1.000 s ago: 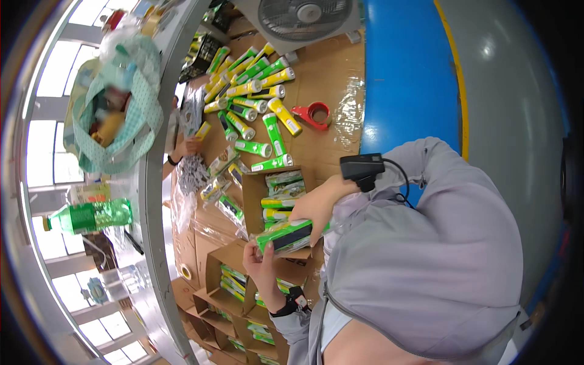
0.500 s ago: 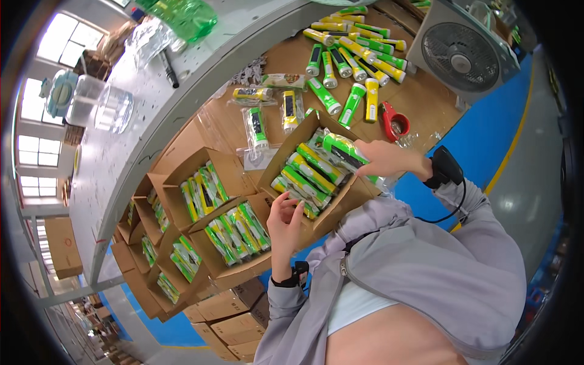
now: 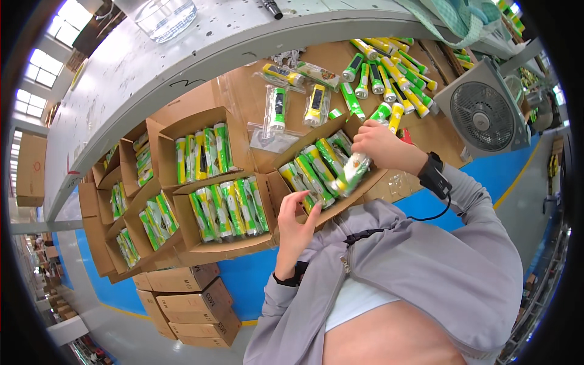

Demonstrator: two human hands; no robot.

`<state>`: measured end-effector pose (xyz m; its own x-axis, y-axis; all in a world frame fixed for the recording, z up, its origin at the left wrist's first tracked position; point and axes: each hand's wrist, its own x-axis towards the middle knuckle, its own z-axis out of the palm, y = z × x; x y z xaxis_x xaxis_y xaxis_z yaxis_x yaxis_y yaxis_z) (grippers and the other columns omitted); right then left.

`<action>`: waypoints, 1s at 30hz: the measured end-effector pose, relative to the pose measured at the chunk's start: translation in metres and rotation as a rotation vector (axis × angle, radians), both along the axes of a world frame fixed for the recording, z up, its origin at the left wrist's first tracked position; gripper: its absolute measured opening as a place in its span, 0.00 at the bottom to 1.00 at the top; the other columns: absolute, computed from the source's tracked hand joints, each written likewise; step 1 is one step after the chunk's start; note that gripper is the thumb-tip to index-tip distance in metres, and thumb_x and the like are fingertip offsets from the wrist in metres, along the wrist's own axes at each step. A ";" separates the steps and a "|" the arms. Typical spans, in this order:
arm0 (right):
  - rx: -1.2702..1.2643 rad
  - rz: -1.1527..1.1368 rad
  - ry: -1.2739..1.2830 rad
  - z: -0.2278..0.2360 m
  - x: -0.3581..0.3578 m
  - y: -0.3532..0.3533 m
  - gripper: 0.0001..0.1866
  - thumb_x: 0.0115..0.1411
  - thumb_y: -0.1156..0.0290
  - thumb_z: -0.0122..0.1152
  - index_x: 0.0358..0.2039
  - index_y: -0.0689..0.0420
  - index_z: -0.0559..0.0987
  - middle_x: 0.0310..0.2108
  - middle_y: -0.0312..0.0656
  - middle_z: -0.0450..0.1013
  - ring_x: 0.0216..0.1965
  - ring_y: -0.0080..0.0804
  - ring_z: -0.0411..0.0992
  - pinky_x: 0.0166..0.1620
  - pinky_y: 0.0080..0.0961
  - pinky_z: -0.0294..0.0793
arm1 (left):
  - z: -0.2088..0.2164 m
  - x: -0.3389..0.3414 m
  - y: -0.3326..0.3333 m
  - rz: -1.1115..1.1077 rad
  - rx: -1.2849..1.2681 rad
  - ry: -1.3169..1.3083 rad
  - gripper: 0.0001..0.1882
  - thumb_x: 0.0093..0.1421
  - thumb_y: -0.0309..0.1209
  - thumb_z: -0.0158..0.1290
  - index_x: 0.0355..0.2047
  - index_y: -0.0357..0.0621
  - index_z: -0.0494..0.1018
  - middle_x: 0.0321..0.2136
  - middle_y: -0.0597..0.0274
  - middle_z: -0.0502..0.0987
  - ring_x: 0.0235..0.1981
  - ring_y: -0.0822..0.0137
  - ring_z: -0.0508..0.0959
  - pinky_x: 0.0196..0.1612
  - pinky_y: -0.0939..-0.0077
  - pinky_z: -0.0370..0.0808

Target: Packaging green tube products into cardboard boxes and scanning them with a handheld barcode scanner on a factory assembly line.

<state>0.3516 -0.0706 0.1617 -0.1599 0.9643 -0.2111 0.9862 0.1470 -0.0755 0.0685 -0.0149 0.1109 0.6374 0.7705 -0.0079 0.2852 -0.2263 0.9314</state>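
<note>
My right hand is closed on one end of a green-and-white flashlight in a clear bag, blurred by motion. It hangs tilted over the right side of an open cardboard box. Inside that box lie several bagged flashlights, yellow and green, side by side. At the box's near left corner is my left hand, thumb and fingers apart, fingertips by the rim. It holds no flashlight. Beyond the box, a bagged green flashlight and a bagged yellow one lie on the cardboard-covered surface.
More open boxes filled with bagged flashlights stand to the left. Loose flashlights are heaped at the far right, beside a grey box fan. A raised white shelf runs along the back. Closed cartons are stacked on the floor.
My right hand has turned and shifted its bagged flashlight from the box's far right corner down toward the near right side. My left hand stays at the corner. The whole view has swung.
</note>
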 end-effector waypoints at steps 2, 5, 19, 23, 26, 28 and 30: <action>0.125 0.245 -0.015 0.015 -0.010 0.003 0.08 0.44 0.72 0.56 0.28 0.50 0.74 0.30 0.33 0.70 0.41 0.30 0.68 0.52 0.29 0.62 | 0.009 0.019 0.007 -0.065 -0.006 -0.093 0.22 0.51 0.30 0.61 0.45 0.35 0.70 0.41 0.54 0.72 0.42 0.65 0.73 0.44 0.73 0.71; 0.345 0.318 0.078 0.021 -0.029 0.003 0.08 0.47 0.71 0.54 0.30 0.51 0.75 0.32 0.34 0.70 0.42 0.30 0.68 0.55 0.31 0.61 | 0.018 0.048 0.006 -0.298 -0.032 -0.217 0.33 0.48 0.36 0.64 0.50 0.30 0.64 0.43 0.49 0.70 0.44 0.60 0.72 0.45 0.70 0.70; 0.842 -0.879 0.746 -0.029 -0.069 -0.056 0.31 0.53 0.76 0.55 0.57 0.62 0.59 0.50 0.46 0.65 0.53 0.36 0.62 0.56 0.32 0.60 | -0.011 0.095 -0.006 -0.427 -1.138 -0.285 0.19 0.57 0.26 0.53 0.48 0.40 0.63 0.38 0.65 0.71 0.41 0.74 0.72 0.43 0.77 0.71; 0.136 -1.213 1.637 -0.027 -0.083 -0.045 0.26 0.60 0.67 0.53 0.57 0.62 0.63 0.47 0.40 0.69 0.44 0.21 0.68 0.49 0.19 0.66 | -0.022 0.104 -0.007 -0.378 -1.021 -0.374 0.21 0.58 0.31 0.53 0.50 0.40 0.61 0.43 0.59 0.68 0.41 0.70 0.71 0.47 0.74 0.70; 0.055 -1.172 1.551 -0.028 -0.074 -0.032 0.19 0.59 0.65 0.56 0.48 0.63 0.72 0.38 0.37 0.74 0.38 0.21 0.72 0.41 0.20 0.71 | -0.047 0.108 -0.010 -0.487 -0.296 -0.071 0.34 0.55 0.46 0.55 0.51 0.31 0.59 0.47 0.43 0.62 0.51 0.50 0.64 0.53 0.62 0.64; -0.041 -1.140 1.526 -0.031 -0.052 -0.031 0.19 0.59 0.64 0.57 0.46 0.62 0.73 0.38 0.37 0.74 0.37 0.21 0.72 0.39 0.20 0.71 | -0.016 0.099 -0.003 -0.563 -0.209 0.056 0.34 0.56 0.46 0.54 0.53 0.31 0.58 0.48 0.43 0.62 0.52 0.50 0.63 0.54 0.64 0.62; -0.288 -1.131 1.400 -0.030 -0.028 -0.020 0.18 0.57 0.63 0.60 0.43 0.62 0.73 0.36 0.38 0.74 0.32 0.21 0.72 0.35 0.20 0.72 | -0.007 0.087 -0.001 -0.617 -0.062 0.153 0.40 0.56 0.50 0.53 0.57 0.28 0.57 0.49 0.41 0.62 0.54 0.50 0.63 0.56 0.66 0.62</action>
